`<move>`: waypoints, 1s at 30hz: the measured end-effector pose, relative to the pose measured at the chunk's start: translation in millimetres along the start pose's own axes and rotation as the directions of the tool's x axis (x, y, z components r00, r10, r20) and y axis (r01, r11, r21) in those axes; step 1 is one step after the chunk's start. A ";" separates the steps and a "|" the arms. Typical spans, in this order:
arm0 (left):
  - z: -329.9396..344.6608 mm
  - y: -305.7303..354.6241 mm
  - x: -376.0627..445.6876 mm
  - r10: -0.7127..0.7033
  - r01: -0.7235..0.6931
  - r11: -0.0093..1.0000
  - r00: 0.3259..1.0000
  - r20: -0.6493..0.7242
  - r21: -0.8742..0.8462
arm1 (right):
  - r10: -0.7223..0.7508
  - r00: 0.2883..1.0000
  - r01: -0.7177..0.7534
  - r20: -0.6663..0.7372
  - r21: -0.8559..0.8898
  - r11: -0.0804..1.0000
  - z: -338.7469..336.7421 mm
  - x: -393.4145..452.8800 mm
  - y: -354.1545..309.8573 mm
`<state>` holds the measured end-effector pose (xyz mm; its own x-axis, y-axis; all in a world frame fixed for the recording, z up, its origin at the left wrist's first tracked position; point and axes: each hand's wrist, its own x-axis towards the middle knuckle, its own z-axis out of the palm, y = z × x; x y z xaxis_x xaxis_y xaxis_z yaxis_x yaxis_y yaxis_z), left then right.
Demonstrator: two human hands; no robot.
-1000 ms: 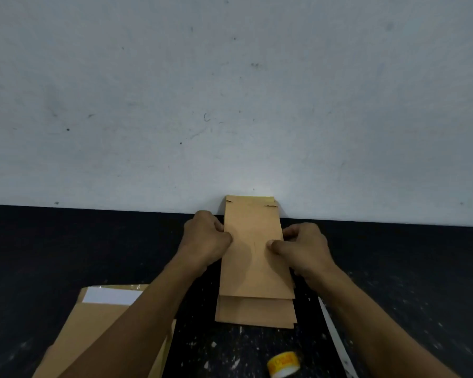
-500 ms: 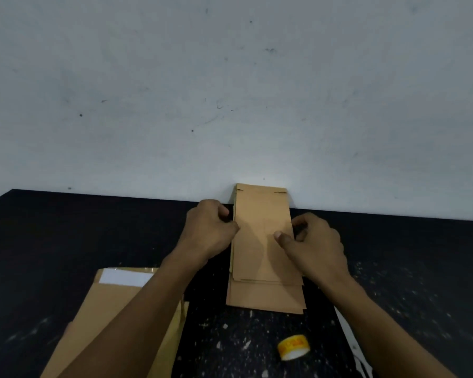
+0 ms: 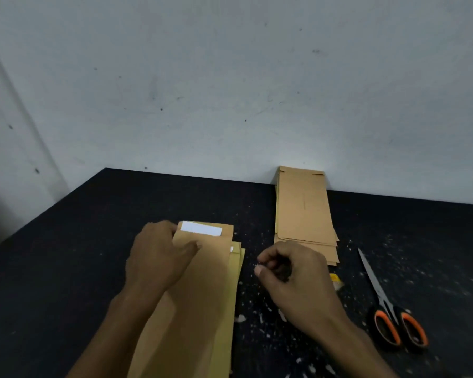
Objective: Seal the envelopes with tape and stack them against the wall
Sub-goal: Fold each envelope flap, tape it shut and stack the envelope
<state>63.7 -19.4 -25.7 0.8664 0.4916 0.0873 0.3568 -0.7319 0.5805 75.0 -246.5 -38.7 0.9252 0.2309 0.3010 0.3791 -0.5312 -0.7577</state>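
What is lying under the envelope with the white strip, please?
Under the top envelope, more envelopes show along its right edge, one with a white corner. How many lie there is hidden. The left hand rests on top.

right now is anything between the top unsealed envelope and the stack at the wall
Nothing visible blocks it. The left hand rests on the top unsealed envelope; bare black table lies between it and the stack at the wall. The right hand hovers beside that path.
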 end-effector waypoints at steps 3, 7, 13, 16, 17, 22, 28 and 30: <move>0.7 -18.3 -10.3 -0.109 0.106 0.994 0.991 0.082 0.040 | 0.007 1.000 -0.008 0.027 0.005 1.000 8.7 -14.7 -5.5; 2.5 -21.3 -17.7 -0.063 0.064 0.990 0.998 0.012 -0.127 | 0.011 0.999 -0.011 0.035 0.014 1.000 12.8 -25.1 -8.7; -3.8 -22.2 -21.3 -0.010 -0.024 0.948 0.994 -0.107 -0.317 | 0.017 1.000 -0.017 0.005 0.055 0.998 8.9 -30.8 -16.1; -18.1 -17.2 -25.0 0.039 -0.076 0.880 0.995 -0.089 -0.468 | 0.001 0.997 0.005 -0.078 0.081 0.997 -1.2 -22.9 -25.1; -25.0 -14.2 -28.5 0.070 -0.093 0.858 0.995 -0.065 -0.504 | -0.006 0.994 0.016 -0.106 0.096 0.995 -5.6 -18.5 -30.1; -52.8 12.6 -50.2 0.231 -0.172 0.771 0.973 0.017 -0.613 | -0.009 0.994 0.024 -0.105 0.140 0.990 -37.7 11.6 -56.1; -67.1 31.4 -64.4 0.338 -0.198 0.732 0.937 0.095 -0.652 | -0.013 0.984 -0.034 0.175 0.264 0.964 -72.4 24.0 -79.5; -68.5 34.7 -65.6 0.349 -0.196 0.734 0.930 0.113 -0.650 | -0.013 0.986 -0.031 0.165 0.261 0.965 -76.0 23.8 -80.2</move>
<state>-4.7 -44.7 44.2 0.9701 0.1483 0.1920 -0.1351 -0.3272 0.9353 67.8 -260.4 73.2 0.9051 0.3693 0.2107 0.3329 -0.3071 -0.8916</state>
